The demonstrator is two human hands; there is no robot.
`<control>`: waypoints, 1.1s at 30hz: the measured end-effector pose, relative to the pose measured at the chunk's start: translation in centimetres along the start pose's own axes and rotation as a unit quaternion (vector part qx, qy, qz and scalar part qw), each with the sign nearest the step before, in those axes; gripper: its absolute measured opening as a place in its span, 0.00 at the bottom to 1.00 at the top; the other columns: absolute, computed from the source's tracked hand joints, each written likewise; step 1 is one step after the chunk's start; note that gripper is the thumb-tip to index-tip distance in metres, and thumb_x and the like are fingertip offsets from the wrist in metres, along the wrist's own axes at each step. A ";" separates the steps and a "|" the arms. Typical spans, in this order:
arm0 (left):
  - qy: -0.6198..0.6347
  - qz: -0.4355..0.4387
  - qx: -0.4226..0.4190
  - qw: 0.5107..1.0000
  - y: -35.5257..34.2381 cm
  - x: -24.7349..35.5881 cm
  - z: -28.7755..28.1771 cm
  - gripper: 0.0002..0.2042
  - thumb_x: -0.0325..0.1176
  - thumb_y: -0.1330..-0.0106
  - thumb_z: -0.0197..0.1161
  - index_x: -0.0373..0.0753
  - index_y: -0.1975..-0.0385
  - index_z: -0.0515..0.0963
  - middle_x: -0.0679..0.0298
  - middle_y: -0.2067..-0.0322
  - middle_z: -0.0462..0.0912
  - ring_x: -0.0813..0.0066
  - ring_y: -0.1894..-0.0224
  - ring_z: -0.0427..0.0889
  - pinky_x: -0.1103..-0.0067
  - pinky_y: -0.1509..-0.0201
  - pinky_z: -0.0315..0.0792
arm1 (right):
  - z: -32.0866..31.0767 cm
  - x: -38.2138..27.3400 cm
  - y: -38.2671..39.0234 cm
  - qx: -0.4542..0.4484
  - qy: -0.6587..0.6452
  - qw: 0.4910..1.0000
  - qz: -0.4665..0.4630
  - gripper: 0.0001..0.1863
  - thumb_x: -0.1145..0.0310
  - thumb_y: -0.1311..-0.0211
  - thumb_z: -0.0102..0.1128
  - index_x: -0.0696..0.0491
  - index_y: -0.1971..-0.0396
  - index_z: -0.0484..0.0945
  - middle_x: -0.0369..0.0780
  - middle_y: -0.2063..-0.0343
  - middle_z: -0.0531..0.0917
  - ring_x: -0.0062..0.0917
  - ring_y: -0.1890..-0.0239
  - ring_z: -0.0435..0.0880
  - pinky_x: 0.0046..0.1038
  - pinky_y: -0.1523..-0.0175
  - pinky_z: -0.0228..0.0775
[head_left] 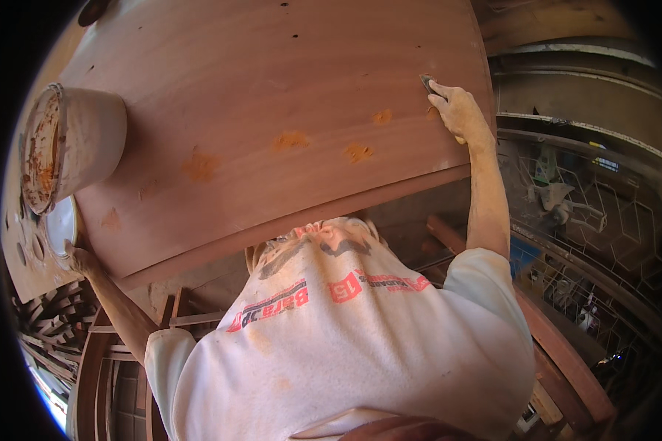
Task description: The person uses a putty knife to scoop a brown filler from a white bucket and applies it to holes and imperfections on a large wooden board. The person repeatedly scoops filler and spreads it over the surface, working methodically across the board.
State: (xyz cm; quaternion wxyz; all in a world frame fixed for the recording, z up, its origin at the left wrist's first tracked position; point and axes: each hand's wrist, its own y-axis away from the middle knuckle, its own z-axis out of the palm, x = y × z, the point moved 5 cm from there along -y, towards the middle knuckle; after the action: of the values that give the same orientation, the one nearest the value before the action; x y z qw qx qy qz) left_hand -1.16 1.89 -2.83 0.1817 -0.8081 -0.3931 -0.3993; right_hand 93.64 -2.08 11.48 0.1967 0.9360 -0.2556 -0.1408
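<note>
A reddish-brown wooden panel [243,95] lies in front of me, with several orange filler patches [290,141] along its nearer part. My right hand [457,112] is closed on a small putty knife [427,81], held at the panel's right side by a filler patch. At the left edge, my left hand [79,259] grips the rim of a white round lid or shallow dish [60,224]. Just beyond it stands a pale bucket [95,143] smeared inside with orange-brown material.
A lighter board [29,264] with oval holes is at the left. Stacked wooden pieces [62,327] lie below it. At the right are metal grilles [603,198] and rails. Reddish timber beams [566,353] lean beside my body at lower right.
</note>
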 end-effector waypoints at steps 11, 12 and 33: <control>-0.045 0.036 0.001 0.998 -2.6 -3.0 -1.0 0.35 0.57 0.22 0.49 0.23 0.43 0.80 0.48 0.45 0.86 0.56 0.45 0.83 0.70 0.34 0.70 | -0.8 -0.3 1.6 -0.020 0.027 0.995 -0.096 0.22 0.62 0.26 0.59 0.51 0.37 0.81 0.51 0.45 0.85 0.47 0.42 0.85 0.38 0.36 0.74; -0.031 0.028 -0.001 0.999 -2.8 -3.2 -1.2 0.35 0.57 0.22 0.49 0.23 0.43 0.80 0.48 0.46 0.86 0.56 0.45 0.83 0.70 0.34 0.70 | -1.2 -0.6 1.6 -0.008 0.044 0.992 -0.121 0.22 0.62 0.26 0.59 0.51 0.37 0.81 0.51 0.44 0.85 0.47 0.41 0.85 0.38 0.36 0.74; 0.012 0.027 0.017 0.999 -2.1 -2.1 -1.9 0.36 0.56 0.25 0.54 0.21 0.40 0.78 0.47 0.42 0.83 0.54 0.42 0.81 0.69 0.33 0.68 | -3.0 -0.3 -0.8 -0.064 -0.020 0.998 -0.003 0.23 0.59 0.23 0.57 0.51 0.34 0.79 0.50 0.47 0.87 0.41 0.44 0.86 0.40 0.38 0.78</control>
State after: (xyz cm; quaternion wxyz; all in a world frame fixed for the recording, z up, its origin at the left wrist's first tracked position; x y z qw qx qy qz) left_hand -4.52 1.03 -3.38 0.2109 -0.8105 -0.3756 -0.3970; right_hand 94.80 -0.37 13.87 0.2510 0.9192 -0.2467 -0.1765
